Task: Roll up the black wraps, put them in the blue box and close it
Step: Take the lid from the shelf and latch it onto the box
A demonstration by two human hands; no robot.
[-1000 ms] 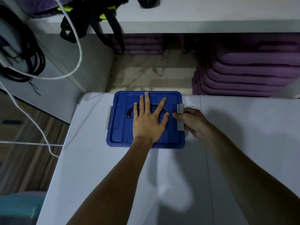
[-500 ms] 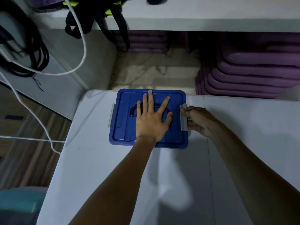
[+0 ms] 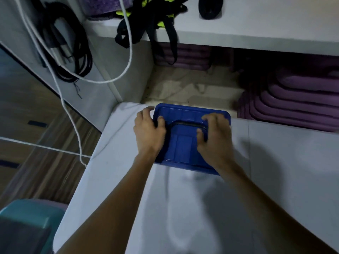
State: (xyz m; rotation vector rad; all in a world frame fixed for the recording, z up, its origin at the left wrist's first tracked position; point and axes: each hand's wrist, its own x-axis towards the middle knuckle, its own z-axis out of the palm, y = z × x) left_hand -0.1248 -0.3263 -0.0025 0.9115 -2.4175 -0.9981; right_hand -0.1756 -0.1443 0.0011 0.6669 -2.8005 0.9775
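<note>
The blue box (image 3: pixel 184 145) sits with its lid on at the far left corner of the white table (image 3: pixel 275 180). A black handle lies flat in the lid's middle. My left hand (image 3: pixel 149 132) clasps the box's left side, thumb on the lid and fingers curled over the edge, hiding the left latch. My right hand (image 3: pixel 214 140) grips the right side the same way and covers the right latch. The black wraps do not show; the lid hides the inside.
Purple mats (image 3: pixel 297 105) are stacked on the floor beyond the table. A white shelf (image 3: pixel 256 32) above holds black-and-yellow straps (image 3: pixel 156 24). White and black cables (image 3: pixel 73 52) hang at the left. A teal bin (image 3: pixel 23 226) stands at the lower left.
My left hand left the middle of the lid and went to the box's left side. My right hand shifted from the right latch onto the lid's right edge. The view tilted.
</note>
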